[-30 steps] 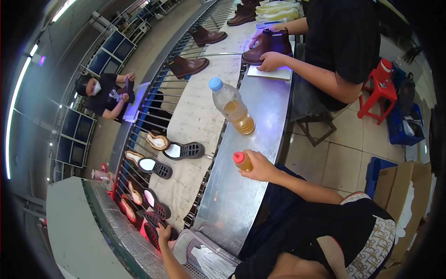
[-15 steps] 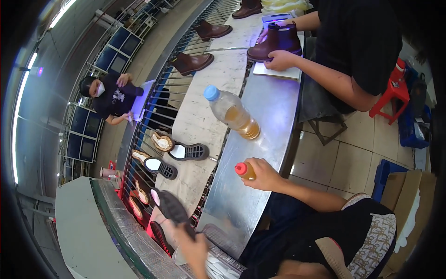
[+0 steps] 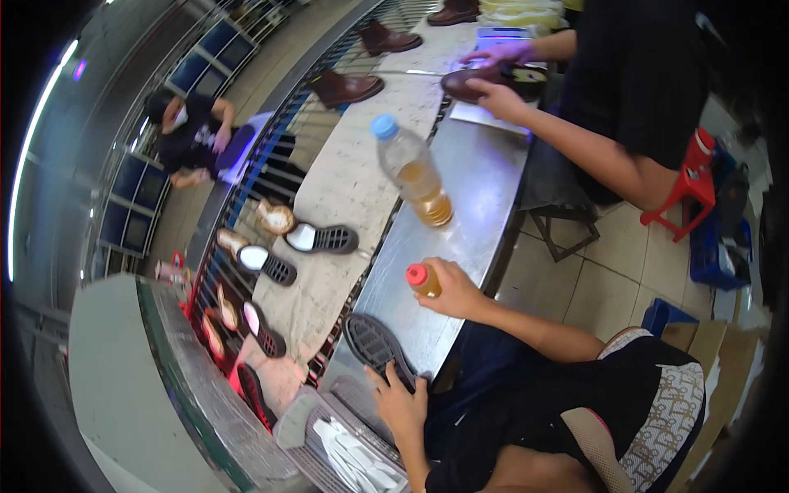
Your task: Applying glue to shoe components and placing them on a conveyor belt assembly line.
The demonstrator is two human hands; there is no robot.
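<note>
My left hand [image 3: 400, 404] is closed on the heel end of a black shoe sole [image 3: 370, 338], its fingers curled at the edge. The treaded, hollow-patterned side of the sole faces up, above or against the metal bench [image 3: 436, 333]. Wrapped in my right hand [image 3: 454, 289] is a small squeeze bottle [image 3: 425, 282] with a red cap and amber liquid, tilted over the bench. Beyond it, a larger clear plastic bottle [image 3: 415, 177] with a blue cap and some amber liquid stands on the same bench.
Along the conveyor [image 3: 329, 177] lie brown boots [image 3: 347, 88], black soles with white pads [image 3: 267, 264] and boot uppers. A grey basket [image 3: 304, 419] holds white strips. A nearby co-worker handles a brown boot [image 3: 485, 84]; another person [image 3: 193, 135] stands across the line. A machine housing [image 3: 115, 370] borders the left.
My left hand has brought the black sole from over the conveyor to the metal bench. My right hand still grips the small bottle. The neighbouring co-worker has tipped the boot onto its side.
</note>
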